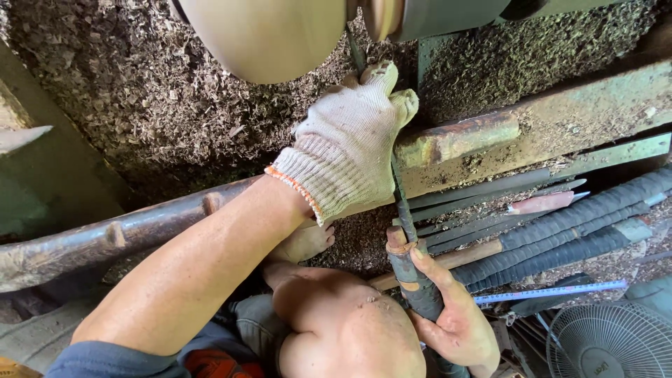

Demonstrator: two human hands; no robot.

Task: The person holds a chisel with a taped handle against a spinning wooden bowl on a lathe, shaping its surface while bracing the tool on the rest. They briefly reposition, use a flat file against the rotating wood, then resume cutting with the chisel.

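My left hand [350, 143] wears a white knit glove with an orange cuff and rests on the rusty tool rest [458, 138], fingers pressed around the steel shaft of a long turning chisel [401, 203]. My bare right hand [455, 318] grips the chisel's dark wrapped handle [414, 280] low down, near my bare knee [343, 325]. The chisel's tip runs up toward a pale, smooth, rounded wooden piece [269, 35] mounted at the top; the tip itself is hidden behind the glove.
Wood shavings [140, 105] cover the floor. Several other long tools with wrapped handles [574, 238] lie at the right beside a blue measuring strip [553, 292]. A fan grille [609, 339] sits at bottom right. A rusty bar [105, 238] crosses the left.
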